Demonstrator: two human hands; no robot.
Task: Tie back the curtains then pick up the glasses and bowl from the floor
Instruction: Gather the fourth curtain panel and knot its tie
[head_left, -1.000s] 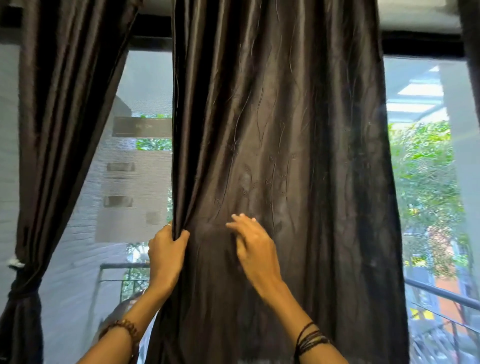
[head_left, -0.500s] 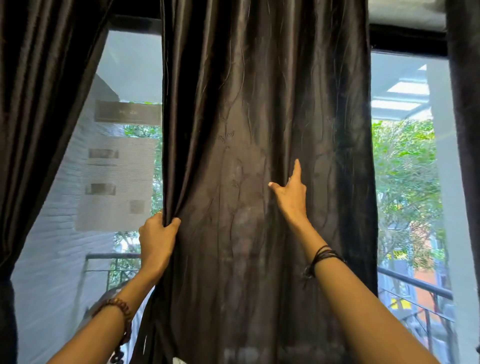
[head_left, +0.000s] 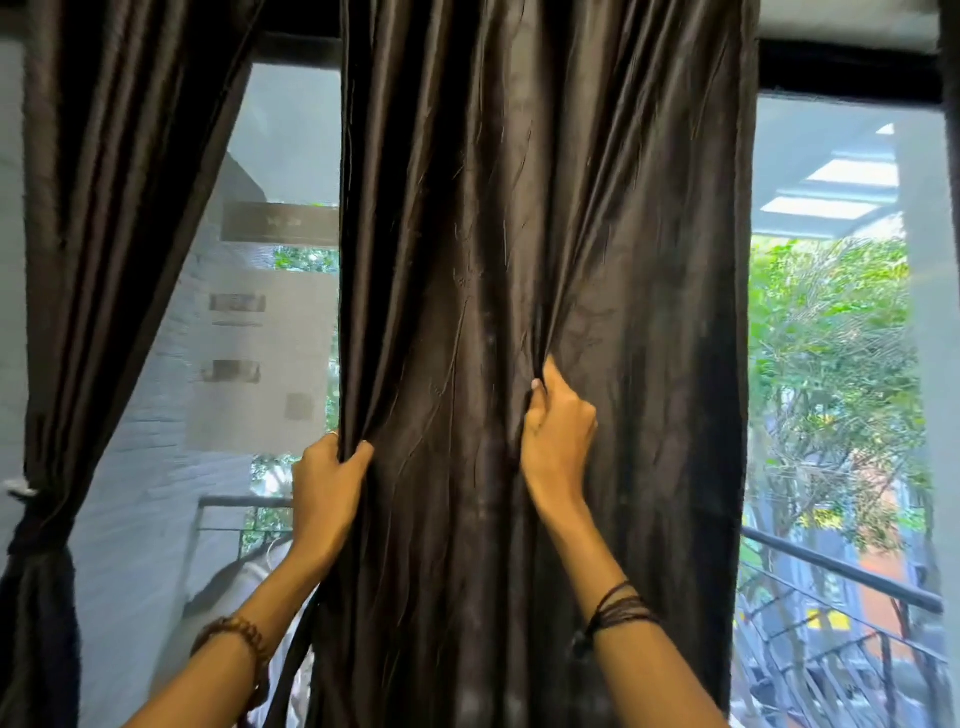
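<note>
A dark brown satin curtain (head_left: 519, 208) hangs straight down in front of me and fills the middle of the view. My left hand (head_left: 327, 483) grips its left edge, fingers curled round the fabric. Further right, my right hand (head_left: 558, 431) grips a bunched fold in the middle of the same panel. A second dark curtain (head_left: 104, 234) at the left is gathered in by a tie-back (head_left: 31, 514) low down. The glasses and bowl are out of view.
Behind the curtains is a large window (head_left: 831, 312) with a dark frame. Outside, a black balcony railing (head_left: 841, 571) runs past green trees, and a white brick wall (head_left: 156, 493) stands at the left. A strip of another dark curtain (head_left: 950, 104) hangs at the far right.
My right hand, which lay with straight fingers on the curtain, has moved down and left and closed on a fold of it. My left hand keeps its grip on the left edge.
</note>
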